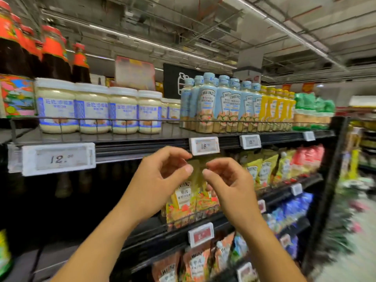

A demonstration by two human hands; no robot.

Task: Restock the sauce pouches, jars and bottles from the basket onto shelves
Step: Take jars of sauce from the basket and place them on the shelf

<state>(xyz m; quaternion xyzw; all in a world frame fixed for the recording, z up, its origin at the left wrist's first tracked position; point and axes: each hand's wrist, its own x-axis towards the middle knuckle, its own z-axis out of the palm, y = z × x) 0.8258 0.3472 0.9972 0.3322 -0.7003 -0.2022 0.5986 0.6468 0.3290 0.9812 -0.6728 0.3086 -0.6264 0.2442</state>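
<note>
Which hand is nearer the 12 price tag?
Left. The left hand is to the right of the 12 price tag and slightly lower. The right hand is farther right again, beyond the left hand.

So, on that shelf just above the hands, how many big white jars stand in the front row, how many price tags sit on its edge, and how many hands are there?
Big white jars, front row: 4
Price tags on that shelf's edge: 4
Hands: 2, the left hand and the right hand
Total: 10
</note>
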